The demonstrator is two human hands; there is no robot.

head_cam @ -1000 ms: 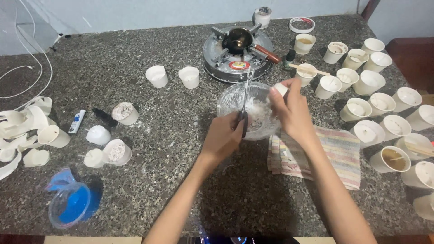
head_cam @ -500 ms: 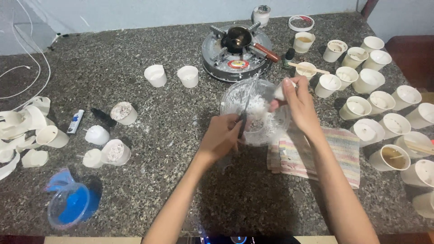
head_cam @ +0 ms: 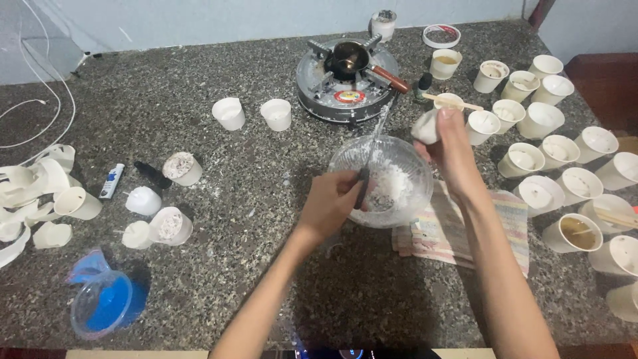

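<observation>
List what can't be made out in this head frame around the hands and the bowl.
Head view:
- Left hand: its grip on the dark-handled tool is hidden by its own fingers; the tool's tip is lost in the white bits in the clear bowl.
- Right hand: the white lump is part covered by fingers; its kind is unclear.
- Paper cups at the right edge: cut off.
- Small pan on the burner: contents too dark.

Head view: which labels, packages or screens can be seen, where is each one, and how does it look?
Sticker: on the round grey stove's front, a small round red and yellow patch.
Small tube: lying at left near the torn white cups, flat, white with blue print.
No screens can be seen.
</observation>
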